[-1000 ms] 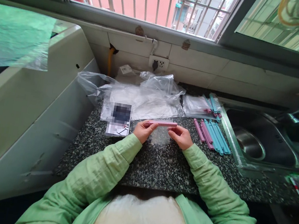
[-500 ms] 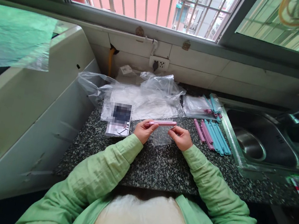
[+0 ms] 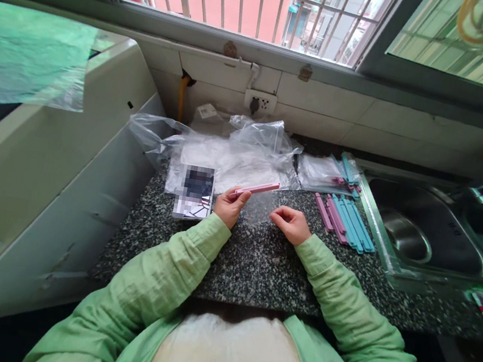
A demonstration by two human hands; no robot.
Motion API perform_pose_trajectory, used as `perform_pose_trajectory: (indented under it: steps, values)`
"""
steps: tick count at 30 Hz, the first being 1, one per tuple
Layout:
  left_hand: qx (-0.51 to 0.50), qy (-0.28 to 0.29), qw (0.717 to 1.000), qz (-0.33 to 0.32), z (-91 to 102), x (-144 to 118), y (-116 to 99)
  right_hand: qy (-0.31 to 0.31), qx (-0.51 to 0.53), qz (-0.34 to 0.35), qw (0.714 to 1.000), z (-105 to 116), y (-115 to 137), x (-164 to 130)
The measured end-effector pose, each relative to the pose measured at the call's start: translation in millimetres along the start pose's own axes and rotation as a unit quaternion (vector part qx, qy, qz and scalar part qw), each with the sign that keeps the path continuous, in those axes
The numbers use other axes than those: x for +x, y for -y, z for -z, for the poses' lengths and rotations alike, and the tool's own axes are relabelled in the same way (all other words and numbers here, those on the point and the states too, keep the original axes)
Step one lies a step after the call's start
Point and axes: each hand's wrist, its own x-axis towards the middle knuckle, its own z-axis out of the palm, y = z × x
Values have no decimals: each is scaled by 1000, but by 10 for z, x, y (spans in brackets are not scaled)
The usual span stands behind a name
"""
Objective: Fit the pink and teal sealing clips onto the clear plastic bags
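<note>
Counter [image 3: 253,276]: speckled, serving as bench.
Plastic [image 3: 235,164]: heaped at back, presumably to free working room.
Loose clips [image 3: 348,223]: side by side, likely for easy picking by the right hand [image 3: 292,225].
Film [image 3: 257,210]: clear, between that and the left hand [image 3: 228,208].
Right hand: fingertips drawn together; whether they pinch film, cannot tell.
Left hand: pinches one clip end.
Pink clip [image 3: 259,188]: there, slanting, far end free, perhaps for two-handed access.

Left hand [image 3: 228,208] raised in a pinch, right hand [image 3: 292,225] curled, apart, forearms [image 3: 165,264] angled inward.
</note>
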Motion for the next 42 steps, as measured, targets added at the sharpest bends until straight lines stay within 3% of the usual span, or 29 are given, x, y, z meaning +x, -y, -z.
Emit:
perform_pose_trajectory:
  steps: [11,24,29,35,42]
  values:
    - [11,-14,1000,-17,13,-1,19,-3,-29,17,999,-1,-22,3]
    - [47,7,998,-48,37,1,33,-22,-152,117,981,-7,-72,0]
    - [96,16,992,-83,30,-18,9,-64,-191,145,969,19,-56,-3]
    - [163,62,978,-113,38,-46,14,-179,-249,120,944,79,-68,-6]
    - [229,156,948,-155,33,-79,-38,-127,-241,210,939,130,-44,5]
